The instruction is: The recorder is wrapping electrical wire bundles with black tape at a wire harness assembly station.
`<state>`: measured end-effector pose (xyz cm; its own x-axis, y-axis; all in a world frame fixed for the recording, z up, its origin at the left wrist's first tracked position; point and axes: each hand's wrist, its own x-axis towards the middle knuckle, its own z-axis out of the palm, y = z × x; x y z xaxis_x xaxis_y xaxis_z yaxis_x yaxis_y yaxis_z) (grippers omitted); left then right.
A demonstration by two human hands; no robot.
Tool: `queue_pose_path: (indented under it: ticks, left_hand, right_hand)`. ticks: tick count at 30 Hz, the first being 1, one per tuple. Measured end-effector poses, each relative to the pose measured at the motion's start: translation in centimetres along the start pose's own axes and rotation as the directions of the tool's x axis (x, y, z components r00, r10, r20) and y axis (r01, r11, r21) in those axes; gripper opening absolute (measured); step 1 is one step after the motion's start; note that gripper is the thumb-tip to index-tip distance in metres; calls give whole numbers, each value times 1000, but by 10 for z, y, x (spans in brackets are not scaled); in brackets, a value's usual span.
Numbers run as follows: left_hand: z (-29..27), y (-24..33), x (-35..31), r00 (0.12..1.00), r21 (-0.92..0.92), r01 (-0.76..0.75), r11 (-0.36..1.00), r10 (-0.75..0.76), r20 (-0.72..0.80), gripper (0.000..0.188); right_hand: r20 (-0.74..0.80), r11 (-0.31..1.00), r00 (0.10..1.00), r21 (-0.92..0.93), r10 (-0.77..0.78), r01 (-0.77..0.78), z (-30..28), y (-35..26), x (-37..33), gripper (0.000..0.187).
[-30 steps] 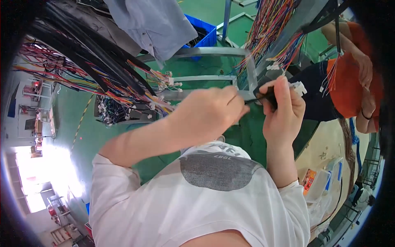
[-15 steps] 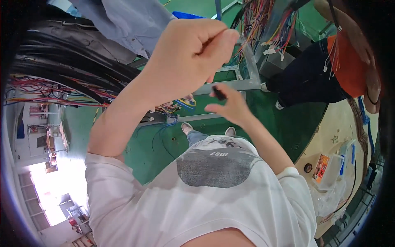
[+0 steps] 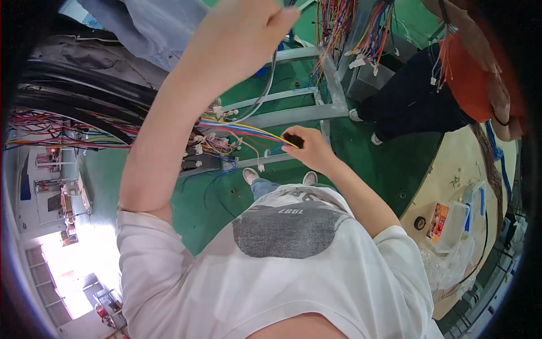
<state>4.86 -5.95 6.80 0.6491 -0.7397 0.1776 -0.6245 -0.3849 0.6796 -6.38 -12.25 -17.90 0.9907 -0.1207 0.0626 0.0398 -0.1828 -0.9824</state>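
My left hand is raised at the top, curled into a fist. A thin grey cable bends up from the wire bundle to the underside of this fist and seems held in it; the fingers' inner side is hidden. Lower and to the right, my right hand pinches a small black piece together with the ends of yellow, blue and red wires. These wires stretch left, behind my left forearm, to a bundle with white connectors.
Thick black cables come in from the left. A metal frame stands ahead, with coloured wires hanging by it. At right are a person in orange and a wooden table with black tape and a plastic box.
My left hand has risen and moved left, and a grey cable now runs up to it. My right hand has moved slightly left and down and now grips the coloured wires beside the black piece.
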Motion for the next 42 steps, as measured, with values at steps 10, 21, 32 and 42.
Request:
queue_pose_path:
  ticks: [10,21,32,42]
  left_hand:
    - [71,-35,-60,767,221,-471,854,273,581,24]
    - [32,-34,-64,943,-232,73,970,8,334,23]
    - [38,-39,-69,838,454,-480,751,545,-16,19]
    - [40,-11,-79,921,-328,-332,884,380,92,8]
  right_hand:
    - [100,867,950,388,297,-312,-97,-94,-35,19]
    - [-168,980,976,170,136,-107,-128,-108,-66,32]
    - [-126,925,959,-322,-253,201,-125,-170,-56,18]
    - [58,835,938,-440,-341,330,-108,-202,-36,21]
